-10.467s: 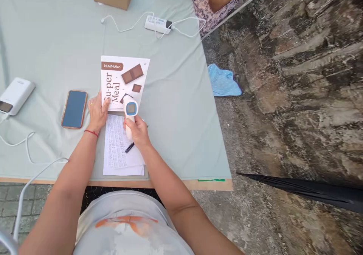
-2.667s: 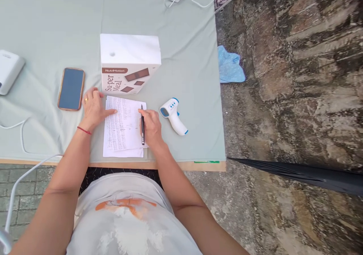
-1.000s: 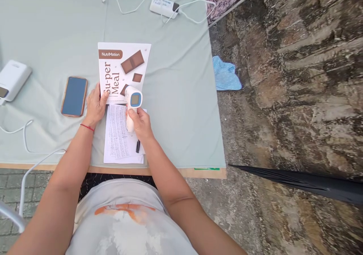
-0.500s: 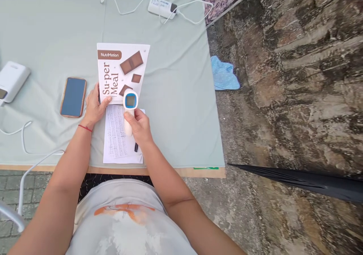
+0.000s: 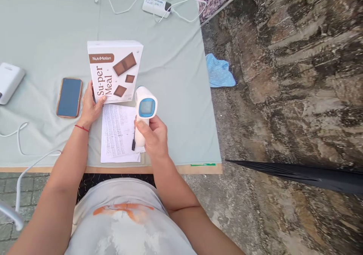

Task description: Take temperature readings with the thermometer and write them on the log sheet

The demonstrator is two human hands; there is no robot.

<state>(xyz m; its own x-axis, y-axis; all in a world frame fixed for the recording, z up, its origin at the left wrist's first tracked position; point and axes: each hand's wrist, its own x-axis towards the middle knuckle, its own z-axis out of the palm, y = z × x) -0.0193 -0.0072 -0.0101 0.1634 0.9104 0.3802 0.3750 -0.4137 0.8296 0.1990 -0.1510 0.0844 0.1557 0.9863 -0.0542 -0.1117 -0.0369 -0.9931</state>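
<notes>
My left hand (image 5: 92, 104) grips the lower left edge of a white box (image 5: 124, 64) printed "NutriMotion Su-per Meal" with brown chocolate pieces. The box is tilted, so its front and top face show. My right hand (image 5: 156, 136) is wrapped round the handle of a white infrared thermometer (image 5: 138, 137), its blue-rimmed screen turned toward me. The thermometer is held to the right of the box, apart from it. Under both lie printed sheets of paper (image 5: 115, 134), and a black pen (image 5: 133, 143) rests on them, partly hidden by the thermometer.
A phone (image 5: 69, 97) lies left of my left hand. A white power bank (image 5: 10, 82) is at the far left, another white power bank (image 5: 155, 6) with a cable at the back. A blue cloth (image 5: 219, 70) hangs past the table's right edge.
The thermometer in my right hand has moved right, away from the box, and looks nearer. The box has tilted so more of its front and top shows.
</notes>
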